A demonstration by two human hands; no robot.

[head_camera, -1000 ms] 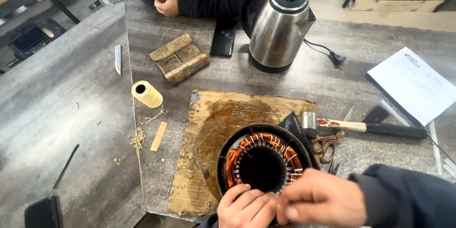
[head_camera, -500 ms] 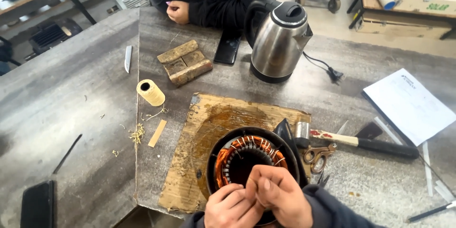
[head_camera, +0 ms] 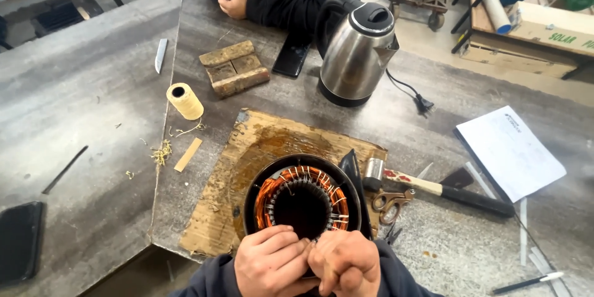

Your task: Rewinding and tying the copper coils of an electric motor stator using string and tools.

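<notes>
- Fingers (head_camera: pixel 281 250): those of the left hand (head_camera: pixel 272 266) and the right hand (head_camera: pixel 346 266) are curled tight and pressed together at the near rim of the round black motor stator with copper-orange windings (head_camera: pixel 303 201); they appear to pinch something thin at the winding edge, though what exactly cannot be told.
- Stator: sits on a stained brown cardboard sheet (head_camera: pixel 266 142) near the edge of the grey bench (head_camera: pixel 93 111), directly before the person.
- Handling, judged: steel body heavy and rigid; copper wire thin, easily nicked or bent. Best held by the outer black shell, not the coils.
- Just right of the stator: wooden-handled hammer with red band (head_camera: pixel 427 185), small bronze scissors (head_camera: pixel 390 201), white paper sheet (head_camera: pixel 510 151) further off.
- Behind: stainless electric kettle with black lid (head_camera: pixel 356 55), dark phone (head_camera: pixel 291 59), rough wooden block (head_camera: pixel 235 68), cream twine spool (head_camera: pixel 184 100).
- Another person's hand (head_camera: pixel 233 1) rests at the far edge, well apart.
- Obstruction, judged: hammer and scissors crowd the right side.
</notes>
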